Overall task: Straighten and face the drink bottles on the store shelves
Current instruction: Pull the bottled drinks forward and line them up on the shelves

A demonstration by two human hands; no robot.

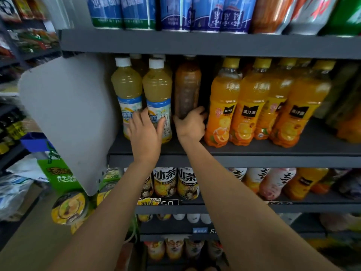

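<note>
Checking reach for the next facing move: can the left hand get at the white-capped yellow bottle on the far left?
Probably yes. The left hand is open beside that white-capped yellow bottle, with nothing in between.

Pale yellow bottles with white caps and blue-and-white labels; a brownish bottle; bright orange bottles with yellow caps, black label patches and orange-slice pictures; dark grey shelf; blue-and-white cans above with green bands; a light grey side panel
</note>
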